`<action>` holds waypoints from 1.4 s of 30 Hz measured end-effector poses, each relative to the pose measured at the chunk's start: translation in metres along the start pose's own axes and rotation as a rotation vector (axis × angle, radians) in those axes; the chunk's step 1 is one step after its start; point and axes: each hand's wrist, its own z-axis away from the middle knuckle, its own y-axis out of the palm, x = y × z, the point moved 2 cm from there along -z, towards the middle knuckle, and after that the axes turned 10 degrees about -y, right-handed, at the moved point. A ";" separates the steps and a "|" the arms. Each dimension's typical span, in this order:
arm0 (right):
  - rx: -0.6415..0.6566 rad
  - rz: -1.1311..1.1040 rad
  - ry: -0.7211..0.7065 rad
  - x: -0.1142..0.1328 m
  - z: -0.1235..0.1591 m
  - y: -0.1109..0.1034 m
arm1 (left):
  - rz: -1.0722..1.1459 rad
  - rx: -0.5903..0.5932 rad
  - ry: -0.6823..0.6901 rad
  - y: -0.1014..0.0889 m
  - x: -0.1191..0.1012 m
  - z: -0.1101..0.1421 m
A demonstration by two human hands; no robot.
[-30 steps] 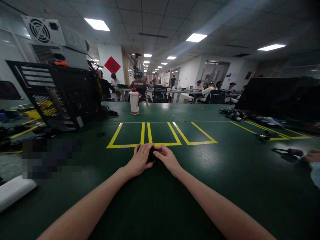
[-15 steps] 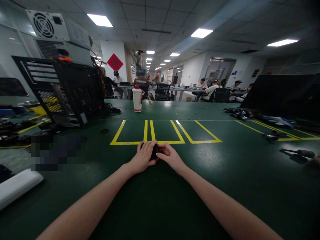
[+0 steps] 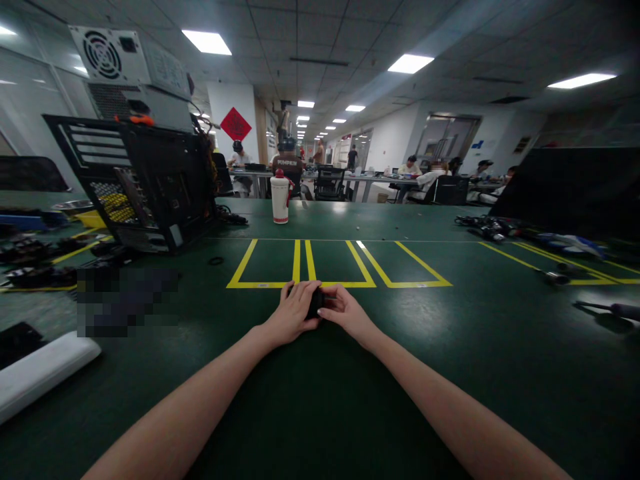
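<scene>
A small black round object (image 3: 316, 303) rests on the green table, mostly covered by my fingers, so its kind cannot be made out. My left hand (image 3: 295, 312) is closed over its top and left side, thumb toward me. From the right, the fingertips and thumb of my right hand (image 3: 347, 313) pinch its edge. Just beyond my hands run the yellow tape outlines (image 3: 330, 285) on the tabletop.
An open black computer case (image 3: 145, 183) with power supplies (image 3: 130, 57) on top stands at left. A white bottle with a red lid (image 3: 281, 199) is farther back. A white bar (image 3: 50, 373) lies near left, a screwdriver (image 3: 613, 309) at right, a black ring (image 3: 215, 261) left of the tape.
The whole view has shifted, so things appear slightly farther right. My hands keep their grip on the black object with little change. A person's hand at the right edge has left the view.
</scene>
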 end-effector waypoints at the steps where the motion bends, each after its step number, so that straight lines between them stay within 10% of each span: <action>1: -0.004 -0.005 -0.010 0.001 0.000 0.001 | 0.000 0.000 0.001 0.000 0.000 0.000; 42: -0.061 0.062 -0.043 0.005 0.001 0.003 | -0.008 0.003 0.004 -0.001 -0.001 -0.001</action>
